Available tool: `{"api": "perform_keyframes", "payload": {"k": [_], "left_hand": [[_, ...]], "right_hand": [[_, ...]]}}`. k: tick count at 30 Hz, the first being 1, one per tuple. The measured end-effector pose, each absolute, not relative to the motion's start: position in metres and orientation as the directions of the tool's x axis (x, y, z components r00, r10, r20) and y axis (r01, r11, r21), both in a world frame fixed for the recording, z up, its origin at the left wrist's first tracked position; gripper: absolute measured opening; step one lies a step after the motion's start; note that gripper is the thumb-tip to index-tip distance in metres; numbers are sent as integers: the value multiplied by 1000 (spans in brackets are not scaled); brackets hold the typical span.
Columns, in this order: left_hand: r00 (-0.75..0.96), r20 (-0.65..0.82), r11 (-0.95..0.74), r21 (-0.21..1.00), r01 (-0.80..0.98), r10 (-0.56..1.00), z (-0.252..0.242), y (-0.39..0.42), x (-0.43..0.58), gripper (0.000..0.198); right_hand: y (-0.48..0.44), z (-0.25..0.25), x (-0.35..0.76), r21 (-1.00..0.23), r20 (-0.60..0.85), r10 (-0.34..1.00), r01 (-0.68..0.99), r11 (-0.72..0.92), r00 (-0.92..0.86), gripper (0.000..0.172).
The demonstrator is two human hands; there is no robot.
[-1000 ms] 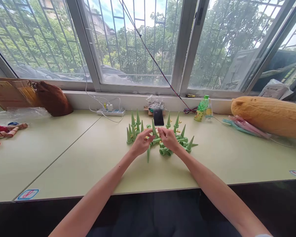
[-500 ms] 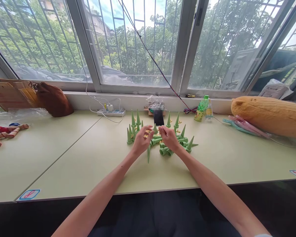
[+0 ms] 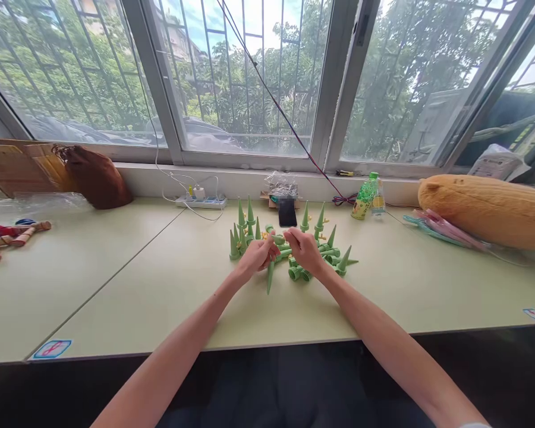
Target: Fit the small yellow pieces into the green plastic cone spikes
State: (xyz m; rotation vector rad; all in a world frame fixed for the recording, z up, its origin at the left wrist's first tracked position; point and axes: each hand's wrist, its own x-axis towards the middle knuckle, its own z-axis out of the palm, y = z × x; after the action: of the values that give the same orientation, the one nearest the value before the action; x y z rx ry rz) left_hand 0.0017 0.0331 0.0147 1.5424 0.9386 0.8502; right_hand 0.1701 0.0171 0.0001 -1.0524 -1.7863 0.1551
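Note:
Green plastic spikes with ringed bases lie and stand around both hands. My left hand [image 3: 257,254] is closed on a green spike [image 3: 270,277] whose tip points down toward the table's front. Beside it, my right hand [image 3: 304,248] has its fingers pinched together; what they hold, if anything, is too small to tell. Between the hands shows another green piece [image 3: 277,239]. Several spikes [image 3: 241,214] stand upright left of my left hand. To the right are more upright spikes [image 3: 319,220] and pieces lying down [image 3: 295,273], some with small yellow parts.
Behind the spikes lie a black phone [image 3: 288,213] and a power strip [image 3: 201,203]. A green bottle [image 3: 364,196] stands back right, near an orange plush [image 3: 485,208]. At the left are a brown bag [image 3: 98,178] and wooden toys [image 3: 23,236] on the table [image 3: 160,297].
My left hand's fingers have closed and lowered slightly. The green piece between the hands was upright and is now tilted. My right hand has barely moved.

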Motion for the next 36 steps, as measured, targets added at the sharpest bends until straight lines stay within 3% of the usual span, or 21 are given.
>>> {"api": "perform_keyframes", "payload": {"k": [3, 9, 18, 31, 36], "left_hand": [[503, -16, -38, 995, 97, 864, 17, 31, 1, 63], [503, 34, -75, 995, 60, 863, 13, 33, -2, 59], [450, 286, -344, 938, 52, 846, 7, 33, -2, 45], [323, 627, -698, 688, 198, 709, -1, 34, 0, 31], [354, 748, -827, 493, 269, 561, -2, 34, -3, 23]], "right_hand": [[17, 1, 170, -536, 689, 717, 588, 605, -110, 37], [17, 0, 170, -566, 664, 740, 578, 588, -102, 38], [15, 4, 167, -620, 626, 777, 565, 544, -61, 42], [7, 10, 161, -694, 587, 810, 503, 515, -19, 50], [6, 12, 160, -714, 570, 822, 491, 498, -5, 52]]}}
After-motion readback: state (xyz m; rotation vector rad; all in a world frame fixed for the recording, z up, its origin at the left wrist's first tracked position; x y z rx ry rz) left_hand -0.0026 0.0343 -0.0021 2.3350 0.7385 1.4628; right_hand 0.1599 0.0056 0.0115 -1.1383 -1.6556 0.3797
